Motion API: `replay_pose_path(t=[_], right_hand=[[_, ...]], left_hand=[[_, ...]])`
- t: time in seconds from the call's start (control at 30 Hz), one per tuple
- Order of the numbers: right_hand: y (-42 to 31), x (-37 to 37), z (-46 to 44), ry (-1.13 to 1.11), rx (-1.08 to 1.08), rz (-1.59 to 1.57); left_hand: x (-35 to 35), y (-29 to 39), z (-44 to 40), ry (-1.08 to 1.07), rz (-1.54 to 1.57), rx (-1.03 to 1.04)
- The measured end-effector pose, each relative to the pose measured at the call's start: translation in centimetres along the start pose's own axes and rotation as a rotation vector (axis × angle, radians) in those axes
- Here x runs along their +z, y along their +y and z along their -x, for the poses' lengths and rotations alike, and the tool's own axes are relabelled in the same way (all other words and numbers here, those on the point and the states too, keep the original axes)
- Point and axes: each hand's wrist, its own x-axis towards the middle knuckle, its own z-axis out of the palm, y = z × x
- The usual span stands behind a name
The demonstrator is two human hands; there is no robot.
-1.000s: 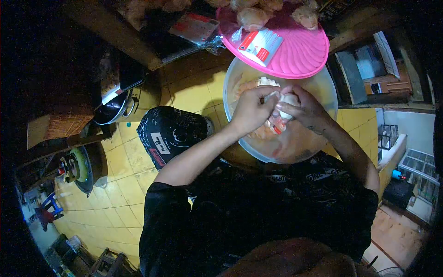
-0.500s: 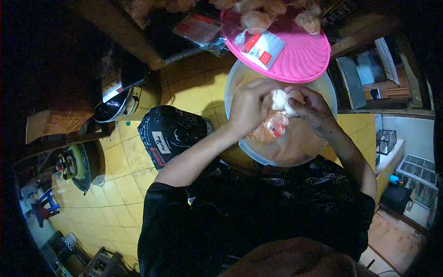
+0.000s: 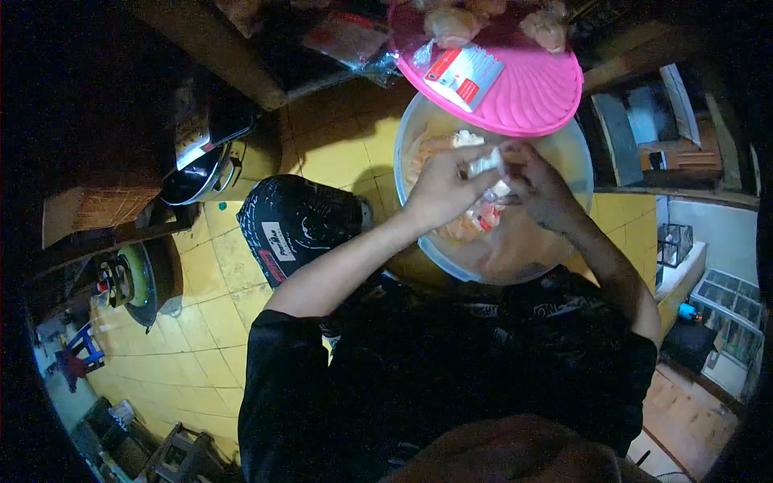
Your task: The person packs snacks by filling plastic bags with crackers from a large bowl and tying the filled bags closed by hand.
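Observation:
Over a round translucent tub (image 3: 410, 187), my left hand (image 3: 447, 187) is closed around a soft white piece (image 3: 486, 163), its kind unclear. My right hand (image 3: 541, 187) meets it from the right, fingers bent in against the piece and partly in shadow. Beneath the hands, inside the tub, lies an orange-pink heap (image 3: 463, 229) with white and red bits. Part of that heap is hidden by my left hand and wrist.
A pink ribbed tray (image 3: 531, 101) overlaps the tub's far rim, carrying a white-and-red packet (image 3: 465, 78) and pale lumps (image 3: 452, 26). Left of the tub is a black printed bundle (image 3: 302, 217) on yellow tiles (image 3: 211, 302). A metal pot (image 3: 193, 181) stands further left.
The white piece, earlier spread between both thumbs, now sits narrower between my fingers. My hands have shifted slightly, uncovering more of the heap behind the left hand. The view has tilted a little.

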Motion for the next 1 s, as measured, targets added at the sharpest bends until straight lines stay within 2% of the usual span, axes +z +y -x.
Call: replay_pose_path(t=[0.03,0.1,0.13,0.17,0.2,0.27,0.33,0.37,0.43,0.47,0.5,0.53,0.57,0.6,0.67,0.73,0.8,0.87,0.93,1.0], right_hand=[[-0.7,0.2,0.1,-0.001,0.020,-0.017],[-1.9,0.5,0.2,0.010,-0.059,0.485],[-1.9,0.5,-0.1,0.000,-0.043,0.469],[-1.8,0.6,-0.3,0.016,-0.187,0.496],[-1.7,0.8,-0.5,0.035,-0.338,0.526],[-1.7,1.3,-1.0,0.030,-0.366,0.513],[-1.7,1.4,-1.4,-0.056,-0.358,0.298],[-1.6,1.4,-1.7,-0.063,-0.357,0.297],[-1.1,0.9,-2.6,-0.046,-0.415,0.525],[-1.0,0.8,-2.8,-0.053,-0.416,0.523],[-0.9,0.8,-2.9,0.006,-0.524,0.639],[-0.9,0.8,-3.1,0.069,-0.634,0.754],[-0.9,0.9,-3.2,0.062,-0.636,0.752],[-1.2,0.8,-3.1,0.078,-0.574,0.643],[-2.1,0.7,-2.8,0.086,-0.518,0.536],[-2.9,0.3,-2.4,0.004,-0.324,0.166],[-2.6,0.2,-2.6,-0.009,-0.305,0.242],[-2.2,0.4,-2.9,-0.013,-0.285,0.318],[-1.6,0.8,-3.3,0.078,-0.364,0.669],[-1.8,0.7,-3.4,0.086,-0.325,0.678]], left_hand=[[0.0,0.5,0.1,0.058,-0.052,0.006],[0.0,0.5,0.3,0.058,-0.066,-0.053],[-0.3,0.2,0.0,0.078,-0.085,-0.073],[-0.7,-0.7,-0.4,0.155,-0.305,0.264],[-0.8,-1.0,-0.2,0.151,-0.308,0.250],[-1.1,-0.2,-0.5,0.249,-0.412,0.292],[-1.4,-0.3,-0.7,0.257,-0.371,0.243],[-1.5,-0.4,-0.8,0.259,-0.329,0.196],[-1.6,-0.3,-0.8,0.260,-0.263,0.150],[-1.6,-0.2,-0.8,0.257,-0.196,0.107],[-1.9,-0.1,-0.6,0.262,-0.197,0.104],[-2.1,0.0,-0.6,0.194,-0.102,0.002],[-2.2,0.0,-0.6,0.126,-0.005,-0.101],[-2.1,-0.2,-0.7,0.132,-0.003,-0.104],[-1.9,-0.3,-0.8,0.258,-0.199,0.194],[-2.2,0.1,-0.7,0.261,-0.189,0.141],[-2.4,0.1,-0.5,0.263,-0.176,0.089],[-2.3,-0.1,-0.3,0.207,-0.241,0.169],[-2.4,0.0,-0.3,0.169,-0.193,0.128],[-2.8,0.2,-0.5,0.134,-0.147,0.085]])
